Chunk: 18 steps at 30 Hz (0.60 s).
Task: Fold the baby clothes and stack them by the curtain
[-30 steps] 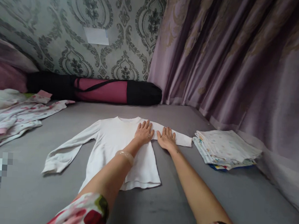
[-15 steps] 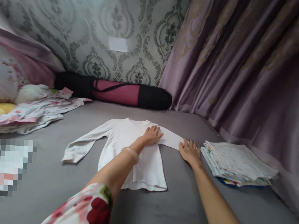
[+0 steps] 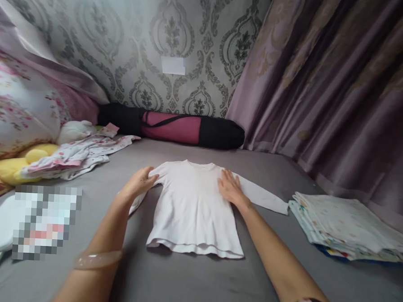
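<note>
A white long-sleeved shirt (image 3: 195, 204) lies flat, front up, on the grey bed sheet (image 3: 194, 281). My left hand (image 3: 139, 182) rests flat on the shirt's left sleeve near the shoulder, fingers stretched out, covering part of the sleeve. My right hand (image 3: 231, 188) lies flat with fingers spread on the shirt's right shoulder, where the right sleeve runs out towards the stack of folded cloths. Neither hand holds anything. A clear bangle (image 3: 97, 259) sits on my left forearm.
A stack of folded printed cloths (image 3: 346, 224) lies at the right by the purple curtain (image 3: 342, 95). A black and pink roll bag (image 3: 175, 128) lies along the wall. Unfolded floral garments (image 3: 76, 155), pillows and a yellow soft toy (image 3: 15, 163) fill the left side.
My left hand moved from the shirt's right shoulder across to its left sleeve. My right hand came back from the right cuff to the right shoulder. The camera view has shifted left.
</note>
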### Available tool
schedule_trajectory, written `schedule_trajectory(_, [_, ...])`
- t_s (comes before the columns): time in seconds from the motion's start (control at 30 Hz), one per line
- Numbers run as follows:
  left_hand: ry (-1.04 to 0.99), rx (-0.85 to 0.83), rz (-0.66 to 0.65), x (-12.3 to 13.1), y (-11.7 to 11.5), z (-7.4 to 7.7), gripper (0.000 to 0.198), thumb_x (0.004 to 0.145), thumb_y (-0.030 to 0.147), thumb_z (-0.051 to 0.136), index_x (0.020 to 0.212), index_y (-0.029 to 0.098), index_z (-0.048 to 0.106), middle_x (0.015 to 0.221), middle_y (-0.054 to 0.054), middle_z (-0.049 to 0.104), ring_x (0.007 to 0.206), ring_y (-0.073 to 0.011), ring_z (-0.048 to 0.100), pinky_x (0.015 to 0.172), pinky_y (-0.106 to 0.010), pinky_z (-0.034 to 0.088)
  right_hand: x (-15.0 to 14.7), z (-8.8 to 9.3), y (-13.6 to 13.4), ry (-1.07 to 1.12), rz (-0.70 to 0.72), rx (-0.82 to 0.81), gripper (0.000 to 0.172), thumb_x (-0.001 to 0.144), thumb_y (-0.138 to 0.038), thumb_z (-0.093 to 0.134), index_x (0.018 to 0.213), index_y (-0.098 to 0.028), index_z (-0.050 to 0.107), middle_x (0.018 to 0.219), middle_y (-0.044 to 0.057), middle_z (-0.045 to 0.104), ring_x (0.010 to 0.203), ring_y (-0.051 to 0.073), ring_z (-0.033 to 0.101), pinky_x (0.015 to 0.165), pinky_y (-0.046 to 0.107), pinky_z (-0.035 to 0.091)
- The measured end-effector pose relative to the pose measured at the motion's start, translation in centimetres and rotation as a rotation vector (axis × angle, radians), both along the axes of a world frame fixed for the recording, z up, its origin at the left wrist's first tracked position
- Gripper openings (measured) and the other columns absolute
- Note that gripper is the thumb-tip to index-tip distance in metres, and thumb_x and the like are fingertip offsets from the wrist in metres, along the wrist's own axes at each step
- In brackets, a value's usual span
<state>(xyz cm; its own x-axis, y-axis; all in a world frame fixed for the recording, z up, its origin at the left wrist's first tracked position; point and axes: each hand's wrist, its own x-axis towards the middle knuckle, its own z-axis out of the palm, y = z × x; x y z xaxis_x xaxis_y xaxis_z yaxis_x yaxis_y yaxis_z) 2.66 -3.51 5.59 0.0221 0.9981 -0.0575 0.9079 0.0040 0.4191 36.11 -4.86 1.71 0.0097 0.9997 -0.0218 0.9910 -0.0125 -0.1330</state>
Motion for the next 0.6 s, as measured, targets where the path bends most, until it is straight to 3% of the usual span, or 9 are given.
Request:
schedule_trajectory(0.1, [0.04, -0.002, 0.027, -1.1, 0.0, -1.3, 0.053, 0.086, 0.044, 0.043, 0.129, 0.014, 0.05, 0.12, -0.014, 0.062, 0.11, -0.0257, 0.059, 0.091, -0.032, 0.045, -3.7, -0.6, 2.1, 0.072, 0.089, -0.021, 0.065, 0.097, -0.042, 0.016, 0.15, -0.004, 0.017, 0.159, 0.011, 0.011, 0.146, 0.021, 0.006, 0.116, 0.043, 0.002])
schedule_trajectory(0.23, [-0.001, -0.036, 0.034, -2.2, 0.2, -2.1, 0.057, 0.082, 0.046, 0.051, 0.13, 0.016, 0.047, 0.122, -0.013, 0.062, 0.109, -0.0246, 0.06, 0.089, -0.031, 0.046, -4.7, -1.6, 4.2, 0.06, 0.035, -0.023, 0.067, 0.097, -0.045, 0.014, 0.151, -0.005, 0.016, 0.159, 0.01, 0.01, 0.146, 0.022, 0.006, 0.116, 0.046, 0.002])
schedule_trajectory(0.43, [0.015, -0.186, 0.098, -3.7, -0.1, -0.9, 0.067, 0.075, 0.043, 0.062, 0.132, 0.013, 0.044, 0.129, -0.017, 0.058, 0.11, -0.0251, 0.061, 0.083, -0.027, 0.049, -3.7, -2.9, 5.1, 0.0, 0.022, 0.001, 0.066, 0.097, -0.046, 0.013, 0.152, -0.01, 0.015, 0.159, 0.007, 0.009, 0.145, 0.021, 0.006, 0.116, 0.047, 0.003])
schedule_trajectory(0.6, [-0.092, -0.343, 0.153, -5.5, -0.7, -0.1, 0.069, 0.071, 0.04, 0.064, 0.131, 0.013, 0.045, 0.111, -0.01, 0.068, 0.085, -0.0198, 0.068, 0.065, -0.022, 0.05, -4.5, -1.7, 5.4, -0.058, -0.007, -0.083, 0.064, 0.097, -0.042, 0.017, 0.151, -0.008, 0.017, 0.159, 0.011, 0.009, 0.145, 0.025, 0.009, 0.114, 0.051, 0.009])
